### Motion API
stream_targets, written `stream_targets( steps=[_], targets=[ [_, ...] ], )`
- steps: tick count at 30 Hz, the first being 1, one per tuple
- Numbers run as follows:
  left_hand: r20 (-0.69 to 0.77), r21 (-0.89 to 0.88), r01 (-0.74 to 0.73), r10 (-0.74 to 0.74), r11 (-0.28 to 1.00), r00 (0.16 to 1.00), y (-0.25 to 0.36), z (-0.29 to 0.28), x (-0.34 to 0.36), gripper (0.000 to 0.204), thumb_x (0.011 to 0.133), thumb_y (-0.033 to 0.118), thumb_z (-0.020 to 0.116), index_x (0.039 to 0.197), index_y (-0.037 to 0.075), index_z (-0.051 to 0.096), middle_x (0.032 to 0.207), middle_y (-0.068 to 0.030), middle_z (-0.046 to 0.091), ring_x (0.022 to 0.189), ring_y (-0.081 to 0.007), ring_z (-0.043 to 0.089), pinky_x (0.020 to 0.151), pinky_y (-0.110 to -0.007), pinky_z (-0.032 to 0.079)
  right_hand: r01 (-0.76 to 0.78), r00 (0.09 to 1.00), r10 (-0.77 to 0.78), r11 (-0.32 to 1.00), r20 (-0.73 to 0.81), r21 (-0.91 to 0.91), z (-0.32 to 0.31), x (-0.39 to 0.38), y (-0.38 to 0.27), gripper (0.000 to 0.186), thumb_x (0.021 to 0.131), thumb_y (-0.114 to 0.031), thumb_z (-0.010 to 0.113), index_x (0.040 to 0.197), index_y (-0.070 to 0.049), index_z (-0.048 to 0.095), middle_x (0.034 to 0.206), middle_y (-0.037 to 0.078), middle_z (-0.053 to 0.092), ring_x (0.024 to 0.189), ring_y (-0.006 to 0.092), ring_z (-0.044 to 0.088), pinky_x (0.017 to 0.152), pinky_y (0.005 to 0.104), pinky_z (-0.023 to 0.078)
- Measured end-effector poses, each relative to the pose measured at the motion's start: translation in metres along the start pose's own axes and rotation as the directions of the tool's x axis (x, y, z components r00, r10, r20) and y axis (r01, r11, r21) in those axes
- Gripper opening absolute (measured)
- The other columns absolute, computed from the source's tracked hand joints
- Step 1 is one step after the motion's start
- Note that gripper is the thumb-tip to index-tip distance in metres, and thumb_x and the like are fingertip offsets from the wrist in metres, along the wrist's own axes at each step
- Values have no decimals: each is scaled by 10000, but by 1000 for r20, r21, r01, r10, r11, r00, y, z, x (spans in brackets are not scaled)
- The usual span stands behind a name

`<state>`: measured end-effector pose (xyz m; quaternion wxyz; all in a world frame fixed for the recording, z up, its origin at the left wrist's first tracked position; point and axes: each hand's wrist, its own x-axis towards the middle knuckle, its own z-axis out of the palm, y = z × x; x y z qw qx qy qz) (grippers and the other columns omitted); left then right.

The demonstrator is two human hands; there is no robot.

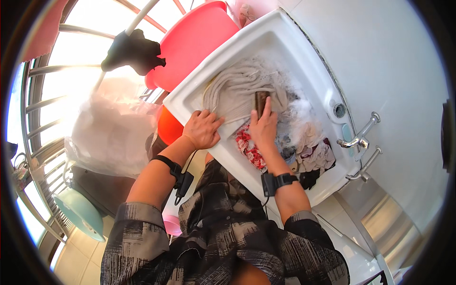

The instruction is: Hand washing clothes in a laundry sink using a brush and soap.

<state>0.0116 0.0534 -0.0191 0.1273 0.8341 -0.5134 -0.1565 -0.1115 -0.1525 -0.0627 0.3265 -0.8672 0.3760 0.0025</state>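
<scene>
A person leans over a white sink and scrubs a grey cloth spread across its sloped washing face. The right hand presses a small dark brush onto the cloth, fingers closed over the back of the brush, which sits at the cloth's right part near the foam. The left hand lies flat on the near edge of the cloth, just at the sink's rim, fingers curled down and pinning the fabric; it grips nothing else that I can see. Both wrists carry black bands with small boxes on them.

To the right of the brush, in the basin, lies a heap of more laundry: a red-patterned piece, pale and dark pieces, all wet and mixed with suds. Two taps stand at the far right of the sink.

As I judge it, the washing is midway. The grey cloth is soaped and under the brush, but it is not yet rinsed or wrung, and the heap beside it looks soaked but not yet scrubbed. A red tub stands beyond the sink, a teal basin lower left by the window bars, and a dark rag hangs on a pole.
</scene>
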Motion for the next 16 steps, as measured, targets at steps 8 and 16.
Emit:
stream_targets(
  steps=[8, 16],
  targets=[
    [-7, -14, -34, 34, 999, 999, 0, 5, 2, 420, 748, 234, 650, 1146, 163, 764, 889, -16, 607, 942, -248, 589, 835, -413, 481, 145, 985, -123, 971, 119, -191, -6, 8, 22, 774, 956, -368, 653, 1634, -192, 323, 1124, 301, 564, 992, 491, 611, 879, 557, 509],
    [94, -1, 28, -28, 1000, 995, 0, -1, 0, 437, 780, 282, 645, 1192, 180, 745, 928, -26, 631, 1007, -236, 596, 893, -435, 474, -36, 953, 175, 874, 246, -484, -68, 57, 51, 712, 972, -428, 614, 1624, -248, 391, 1271, 349, 588, 1151, 475, 642, 1002, 528, 520]
  ],
)
